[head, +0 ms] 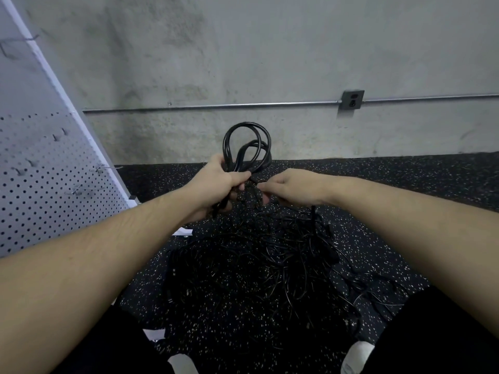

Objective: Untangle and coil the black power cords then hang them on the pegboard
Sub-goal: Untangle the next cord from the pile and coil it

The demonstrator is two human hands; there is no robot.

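My left hand [220, 182] grips a coiled black power cord [247, 143], whose loops stand up above my fist in front of the concrete wall. My right hand [290, 186] is just to the right, and its fingertips pinch a strand of the same cord close to the left thumb. Below both hands a tangled heap of black cords [270, 265] lies spread over the dark speckled floor. The white pegboard [46, 184] leans at the left with several metal hooks on it; no cord hangs on the part I see.
A concrete wall stands ahead with a metal conduit [210, 106] and a grey outlet box [352, 99]. The pegboard's foot [133, 199] stands on the floor near my left forearm. My dark-clothed knees and white shoes [356, 356] frame the cord heap.
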